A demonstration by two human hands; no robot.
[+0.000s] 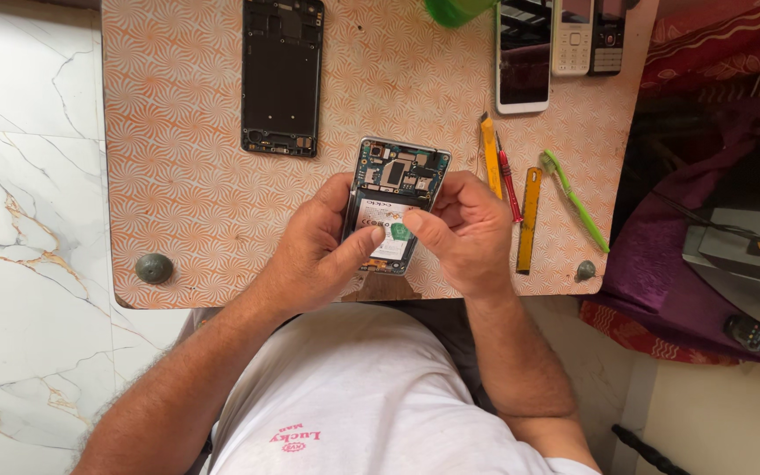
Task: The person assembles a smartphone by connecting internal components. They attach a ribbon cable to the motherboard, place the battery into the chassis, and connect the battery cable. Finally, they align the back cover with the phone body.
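An opened smartphone (400,174) with its back cover off shows a circuit board at the top and a white battery below. My left hand (314,251) grips its left side, thumb resting on the battery. My right hand (465,230) holds the right side, and its thumb presses on a small green tab on the battery. The phone lies over the near middle of an orange patterned table (186,176).
A black phone frame (281,75) lies at the table's far middle. A white smartphone (522,54) and two keypad phones (588,35) sit far right. Yellow and red tools (500,167), a yellow ruler (529,220) and a green pry tool (576,200) lie to the right. Marble floor is on the left.
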